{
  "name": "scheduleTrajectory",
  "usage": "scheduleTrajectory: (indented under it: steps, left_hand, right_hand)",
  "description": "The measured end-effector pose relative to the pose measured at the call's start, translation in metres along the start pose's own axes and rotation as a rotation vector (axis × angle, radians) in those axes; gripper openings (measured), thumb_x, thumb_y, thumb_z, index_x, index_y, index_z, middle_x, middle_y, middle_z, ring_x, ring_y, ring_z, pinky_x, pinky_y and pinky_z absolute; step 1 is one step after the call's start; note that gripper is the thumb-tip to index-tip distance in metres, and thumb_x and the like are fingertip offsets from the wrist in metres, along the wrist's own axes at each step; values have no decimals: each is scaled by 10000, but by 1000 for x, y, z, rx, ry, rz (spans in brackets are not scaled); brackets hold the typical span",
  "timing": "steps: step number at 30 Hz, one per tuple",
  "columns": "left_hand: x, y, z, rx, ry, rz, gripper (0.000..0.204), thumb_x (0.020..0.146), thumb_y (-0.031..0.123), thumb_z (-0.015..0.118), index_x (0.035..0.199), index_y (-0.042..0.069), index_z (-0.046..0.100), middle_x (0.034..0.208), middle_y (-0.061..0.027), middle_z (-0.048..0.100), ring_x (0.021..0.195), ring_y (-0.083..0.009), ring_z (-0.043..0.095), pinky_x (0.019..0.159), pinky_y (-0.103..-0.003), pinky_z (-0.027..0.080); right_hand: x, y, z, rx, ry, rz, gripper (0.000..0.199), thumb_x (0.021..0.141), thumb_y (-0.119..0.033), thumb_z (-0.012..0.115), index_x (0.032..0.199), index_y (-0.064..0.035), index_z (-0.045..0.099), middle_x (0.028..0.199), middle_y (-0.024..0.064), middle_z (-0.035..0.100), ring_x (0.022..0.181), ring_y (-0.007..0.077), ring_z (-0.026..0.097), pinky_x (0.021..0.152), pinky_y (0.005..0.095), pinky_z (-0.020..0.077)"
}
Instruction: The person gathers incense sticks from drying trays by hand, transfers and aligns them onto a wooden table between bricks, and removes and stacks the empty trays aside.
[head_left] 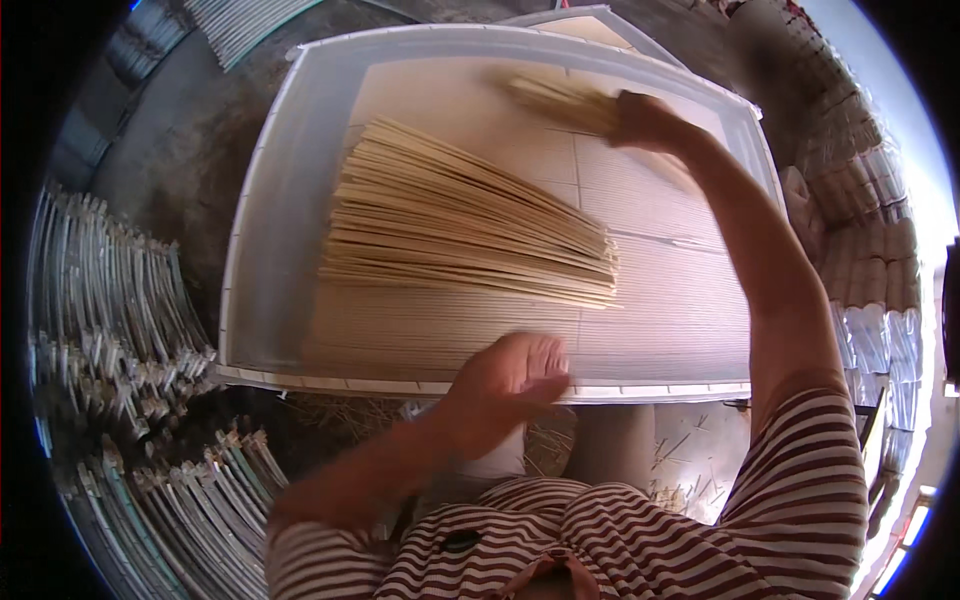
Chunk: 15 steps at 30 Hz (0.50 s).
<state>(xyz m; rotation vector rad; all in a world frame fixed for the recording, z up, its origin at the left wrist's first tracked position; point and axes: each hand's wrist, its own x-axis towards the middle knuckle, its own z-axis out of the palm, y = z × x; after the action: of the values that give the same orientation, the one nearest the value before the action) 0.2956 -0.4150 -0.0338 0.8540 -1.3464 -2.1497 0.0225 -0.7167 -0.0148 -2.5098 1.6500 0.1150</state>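
two hands, two jobs right now. my right hand point(648, 120) is stretched to the far side of the white tray point(262, 200), fingers clamped round a small bunch of pale thin sticks point(560, 100) that blurs out to the left of my fist. my left hand point(512, 378) sits at the tray's near rim, fingers curled loosely together with nothing in them that i can see, the fingertips just over the edge of the ribbed mat point(660, 300) lining the tray. the fanned pile of sticks point(460, 225) lies in the middle of that mat, tips spread to the left, ends gathered to the right. to do this well, i judge the bunch should come down flat and in line with the fan, not across it, with the grip kept firm so no stick slips loose. my left hand steadying the rim should keep the tray from shifting. stacks of framed trays point(120, 330) stand at my left.
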Motion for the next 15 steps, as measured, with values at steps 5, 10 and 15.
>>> scheduleTrajectory:
  steps: [5,10,15]
  left_hand:
    - [-21,-7,-19,-1077,560,111,760,954,488,473,1388,-101,266,1402,-261,365,1333,-318,364,1125,-440,301]
    - [33,2,-55,-935,878,514,750,945,457,517,1433,-32,225,1444,-199,332,1342,-309,345,1123,-417,311]
    - [50,49,-31,-820,892,647,604,928,313,603,1369,-20,359,1308,-145,469,1177,-228,484,1007,-368,409]
  right_hand:
    - [39,-140,2,183,-274,-318,721,644,-507,771,1093,30,595,987,192,648,938,307,615,847,401,473]
    - [0,-205,2,636,-646,-197,776,595,-530,792,1132,7,632,1054,164,656,978,270,615,877,356,469]
    - [-58,-199,-39,747,-390,-210,815,609,-346,852,1233,58,518,1116,177,625,1050,270,586,935,349,455]
